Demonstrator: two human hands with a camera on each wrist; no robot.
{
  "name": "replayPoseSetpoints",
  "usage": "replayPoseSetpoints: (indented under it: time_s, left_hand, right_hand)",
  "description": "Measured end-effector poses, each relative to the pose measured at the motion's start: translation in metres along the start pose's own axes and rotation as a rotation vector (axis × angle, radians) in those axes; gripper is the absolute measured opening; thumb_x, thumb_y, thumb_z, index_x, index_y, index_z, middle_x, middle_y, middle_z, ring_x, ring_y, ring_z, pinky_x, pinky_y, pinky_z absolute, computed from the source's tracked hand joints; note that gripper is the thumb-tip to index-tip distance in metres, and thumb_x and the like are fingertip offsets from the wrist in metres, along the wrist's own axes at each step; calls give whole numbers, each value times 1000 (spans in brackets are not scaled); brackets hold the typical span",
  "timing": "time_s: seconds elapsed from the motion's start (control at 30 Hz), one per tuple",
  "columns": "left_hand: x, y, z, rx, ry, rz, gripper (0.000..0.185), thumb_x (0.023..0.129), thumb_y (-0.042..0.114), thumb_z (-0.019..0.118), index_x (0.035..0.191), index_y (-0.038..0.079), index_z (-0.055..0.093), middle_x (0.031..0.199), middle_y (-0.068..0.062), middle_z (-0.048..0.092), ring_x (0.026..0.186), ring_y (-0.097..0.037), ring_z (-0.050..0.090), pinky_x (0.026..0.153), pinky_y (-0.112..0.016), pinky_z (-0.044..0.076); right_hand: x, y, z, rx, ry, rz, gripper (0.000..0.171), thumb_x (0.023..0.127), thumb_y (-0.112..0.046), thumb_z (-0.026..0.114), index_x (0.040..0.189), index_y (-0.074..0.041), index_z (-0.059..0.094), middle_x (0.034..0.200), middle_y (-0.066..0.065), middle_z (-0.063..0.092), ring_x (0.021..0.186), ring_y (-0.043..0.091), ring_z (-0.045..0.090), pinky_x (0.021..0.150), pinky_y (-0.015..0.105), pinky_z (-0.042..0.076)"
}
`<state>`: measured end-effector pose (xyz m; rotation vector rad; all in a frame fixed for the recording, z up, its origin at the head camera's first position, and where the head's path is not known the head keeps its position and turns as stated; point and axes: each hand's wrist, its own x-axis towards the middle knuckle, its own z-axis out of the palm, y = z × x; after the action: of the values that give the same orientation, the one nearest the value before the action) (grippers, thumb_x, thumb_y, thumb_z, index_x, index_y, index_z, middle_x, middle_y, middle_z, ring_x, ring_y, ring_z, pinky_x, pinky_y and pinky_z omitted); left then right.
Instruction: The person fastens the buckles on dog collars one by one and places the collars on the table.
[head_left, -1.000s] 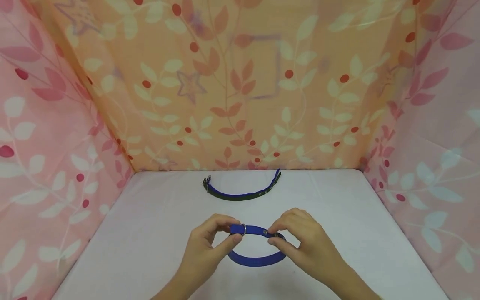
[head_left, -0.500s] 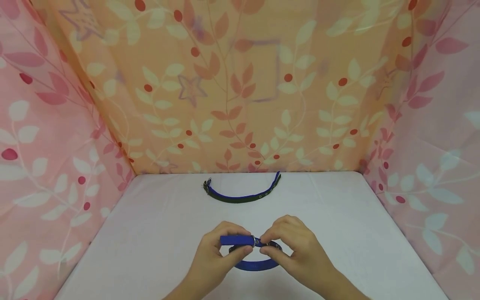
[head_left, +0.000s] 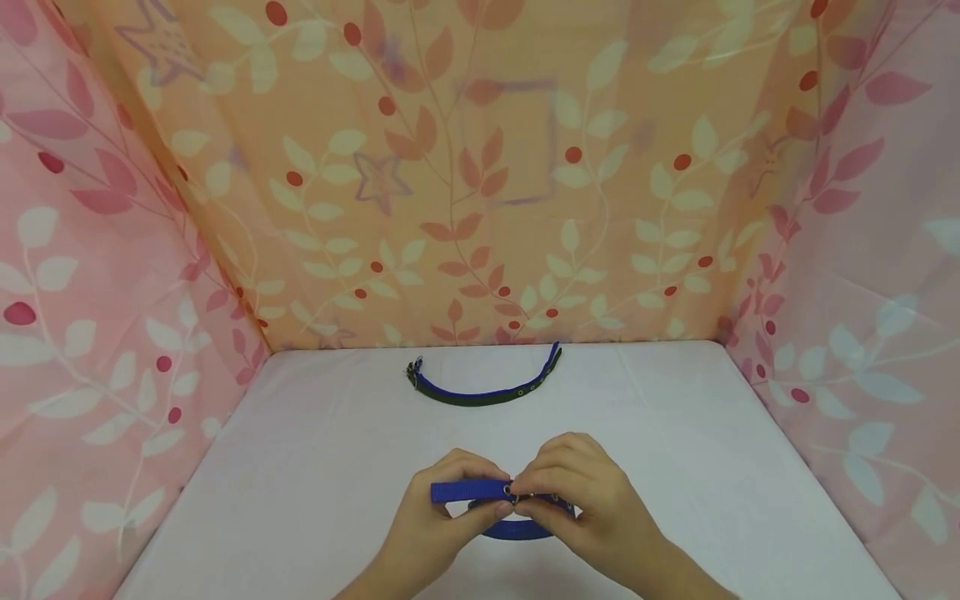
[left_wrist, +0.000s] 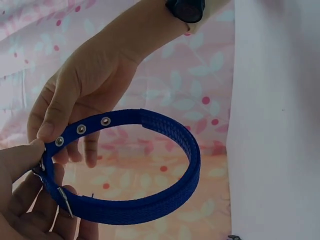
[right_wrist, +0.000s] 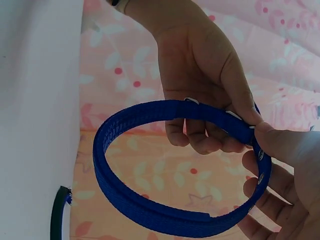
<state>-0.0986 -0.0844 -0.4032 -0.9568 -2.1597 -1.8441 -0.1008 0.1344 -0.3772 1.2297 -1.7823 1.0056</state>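
Both hands hold a blue webbing collar (head_left: pixel 468 491) just above the white table (head_left: pixel 315 467), near its front. My left hand (head_left: pixel 457 512) pinches the strap by the metal buckle, and the free end sticks out to the left. Fingertips of my right hand (head_left: pixel 562 493) pinch the strap right beside the buckle. In the left wrist view the collar (left_wrist: pixel 170 135) forms a closed loop with metal eyelets, the right hand (left_wrist: pixel 85 95) above it. The right wrist view shows the same collar loop (right_wrist: pixel 135 205) with the left hand (right_wrist: pixel 200 75) gripping its top.
A second blue collar (head_left: pixel 483 389) with a dark edge lies open in a curve at the back of the table, also seen as a sliver (right_wrist: pixel 59 215). Pink and orange leaf-print cloth walls (head_left: pixel 112 275) close in the left, back and right sides.
The hands have come closer together and a little nearer to me. The loop has shrunk and the strap's free end now sticks out further to the left. The back collar lies unmoved.
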Motion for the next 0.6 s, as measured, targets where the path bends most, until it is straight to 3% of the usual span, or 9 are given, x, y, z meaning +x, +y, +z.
replayPoseSetpoints:
  time_s: [0.2,0.4,0.6]
  left_hand:
    - [-1,4,-1,21,16,-37,19,92,19,79,109,20,73,109,2,70,103,-18,66,87,-30,58]
    - [1,8,-5,39,79,-136,23,91,23,80,111,24,69,108,6,71,103,-19,67,95,-31,55]
    - [1,8,-5,-2,66,-160,19,92,19,78,110,18,71,105,4,73,104,-20,68,99,-32,51]
  right_hand:
    - [3,0,-2,-3,17,1,12,93,-20,77,98,-9,74,91,-2,72,89,15,62,88,28,45]
    - [-5,6,-3,-34,10,87,14,92,-22,79,99,-12,73,92,-4,72,90,14,62,87,24,45]
    - [-13,6,-2,-70,-73,202,20,87,-26,84,101,-20,71,95,-12,69,94,8,60,91,20,45]
